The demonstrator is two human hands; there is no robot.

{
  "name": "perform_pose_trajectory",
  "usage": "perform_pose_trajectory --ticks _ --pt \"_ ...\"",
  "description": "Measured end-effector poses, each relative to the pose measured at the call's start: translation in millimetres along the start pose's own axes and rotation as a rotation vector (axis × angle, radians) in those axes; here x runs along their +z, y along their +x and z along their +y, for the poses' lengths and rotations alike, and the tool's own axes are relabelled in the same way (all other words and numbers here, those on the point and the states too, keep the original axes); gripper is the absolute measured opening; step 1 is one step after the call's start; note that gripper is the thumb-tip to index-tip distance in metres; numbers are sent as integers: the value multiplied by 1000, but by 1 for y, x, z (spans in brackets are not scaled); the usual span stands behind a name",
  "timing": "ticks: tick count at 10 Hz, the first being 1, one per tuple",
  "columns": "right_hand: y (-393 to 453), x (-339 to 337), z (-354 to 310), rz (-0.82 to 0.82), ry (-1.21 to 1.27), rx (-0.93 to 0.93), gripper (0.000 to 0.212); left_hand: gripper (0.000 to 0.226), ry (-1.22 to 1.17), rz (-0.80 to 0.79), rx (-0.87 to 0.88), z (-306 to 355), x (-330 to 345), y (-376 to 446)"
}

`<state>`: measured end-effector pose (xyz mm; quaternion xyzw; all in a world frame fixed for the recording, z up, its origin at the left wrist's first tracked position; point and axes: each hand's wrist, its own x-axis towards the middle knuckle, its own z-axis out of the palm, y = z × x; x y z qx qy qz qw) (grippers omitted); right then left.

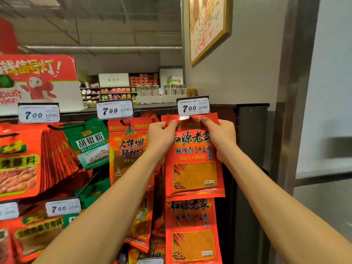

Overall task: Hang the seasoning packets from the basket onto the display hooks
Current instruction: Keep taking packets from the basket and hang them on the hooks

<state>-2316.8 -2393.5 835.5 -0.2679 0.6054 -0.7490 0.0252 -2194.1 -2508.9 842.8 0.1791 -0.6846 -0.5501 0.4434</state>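
Note:
A red seasoning packet with a clear window of orange powder hangs in front of me at the top right hook, just under a 7.00 price tag. My left hand pinches its top left corner and my right hand pinches its top right corner. The packet's top edge sits at the hook behind the tag; the hook itself is hidden. A matching packet hangs directly below. The basket is out of view.
Other hooks to the left carry a red chilli packet, a green pepper packet and a fanned row of red packets. A dark shelf post and grey wall stand at the right.

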Motion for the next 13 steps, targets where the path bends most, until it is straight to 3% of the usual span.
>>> perform_pose_trajectory --ticks 3,4,5,7,8,9,11,13 --pt "5 0 10 -1 -20 -20 27 30 3 28 48 -10 1 5" --pt "3 0 28 27 -82 -75 25 45 42 59 84 -27 1 7" --pt "8 6 35 77 -150 -87 29 46 73 109 109 -37 5 13" --pt "51 28 44 70 -334 -33 35 33 296 237 81 -45 23 46" --pt "63 33 49 51 -381 -23 34 50 358 266 15 -46 26 56" --pt "72 39 56 35 -444 -87 38 56 440 266 -8 -46 30 68" --pt "65 34 56 91 -428 -90 34 43 423 199 -6 -45 22 58" --pt "38 14 56 132 -388 -167 42 38 422 168 106 -39 3 40"
